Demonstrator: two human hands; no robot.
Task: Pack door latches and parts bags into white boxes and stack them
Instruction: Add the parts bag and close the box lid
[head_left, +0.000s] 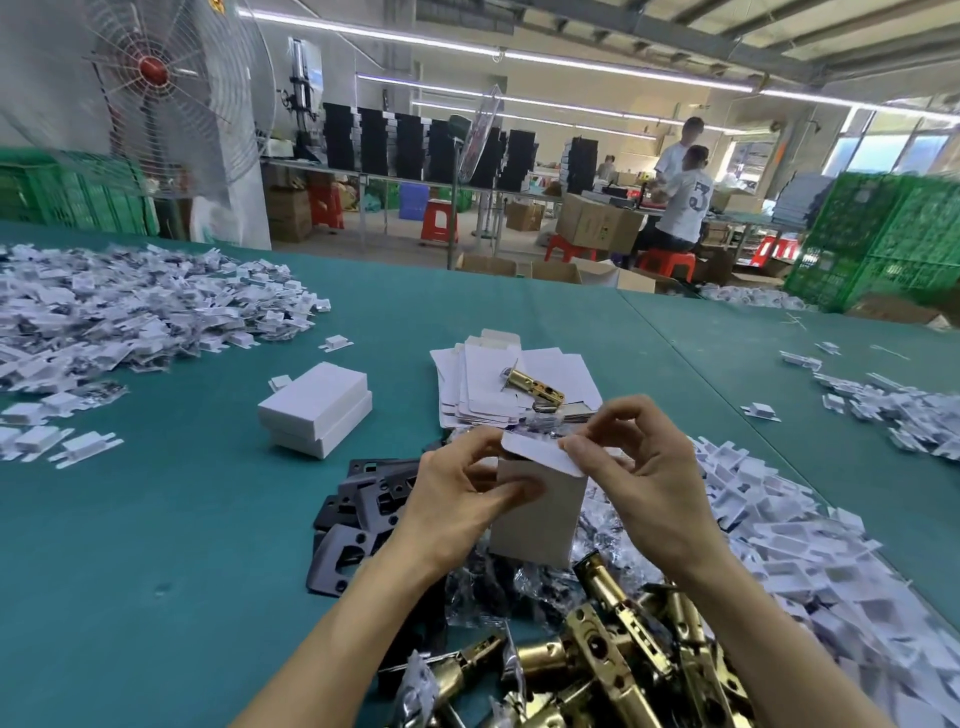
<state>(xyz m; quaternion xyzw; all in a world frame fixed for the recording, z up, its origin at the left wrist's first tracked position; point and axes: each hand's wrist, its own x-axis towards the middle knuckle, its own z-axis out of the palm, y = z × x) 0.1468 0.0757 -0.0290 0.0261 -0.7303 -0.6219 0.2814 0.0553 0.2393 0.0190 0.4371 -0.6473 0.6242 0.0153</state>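
Box (540, 519) was held upright just above the surface (182, 519), at centre of the work. Left hand (457, 499) gripped its body from nine o'clock, fingers (478, 441) curled round the left side and reaching up to the flap's left end, probably to keep the walls square while the top was worked. Right hand (644, 488) came in from three o'clock and pinched the rounded flap (540, 452) at its right end; its other fingers were lifted clear. Flap lay bent over the mouth but not tucked in, so judged mid-closure. Contents were hidden, and could not tell whether a latch and bag were inside. Supplies ringed the box within easy reach, which looked deliberate. Brass latches (597, 660) were heaped at six o'clock, clear bags (519, 587) lay just beneath the box, black plates (358, 519) at eight o'clock and white inserts (779, 519) banked at four o'clock. Flat blanks (483, 374) lay at twelve o'clock with one latch (532, 387) resting on top, perhaps staged for the next box. Stack (317, 410) of two closed boxes sat at ten o'clock, well apart from the clutter, presumably so finished work would not mix with loose parts. Next move, as judged: tuck the flap, then set the box on the stack.
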